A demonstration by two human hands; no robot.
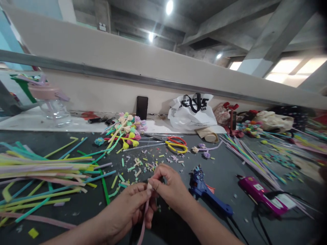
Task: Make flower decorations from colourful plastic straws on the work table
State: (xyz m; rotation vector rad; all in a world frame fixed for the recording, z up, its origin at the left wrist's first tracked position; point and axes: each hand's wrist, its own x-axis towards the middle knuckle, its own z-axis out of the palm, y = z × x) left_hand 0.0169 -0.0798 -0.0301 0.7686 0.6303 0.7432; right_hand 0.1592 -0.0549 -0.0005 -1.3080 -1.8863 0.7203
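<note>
Close to the table's front edge, my left hand [126, 206] pinches a pale pink pipe cleaner [143, 223] between thumb and fingers, and its lower length hangs down below. My right hand [172, 189] is closed at the top end of the same stem, fingertips touching those of the left. What the tip looks like is mostly hidden by the fingers. Small cut pieces of pipe cleaner [138, 166] lie scattered just beyond both hands. To the right of my right hand rests a blue glue gun [209, 194] with a cord.
Loose pipe cleaners [43, 170] pile up at left. Behind lie pipe-cleaner flowers [127, 126] and scissors [176, 145] with red and yellow handles. A phone [142, 107], a white bag [191, 114] and a clear bottle [55, 110] line the back. A magenta device [263, 195] with cords lies right.
</note>
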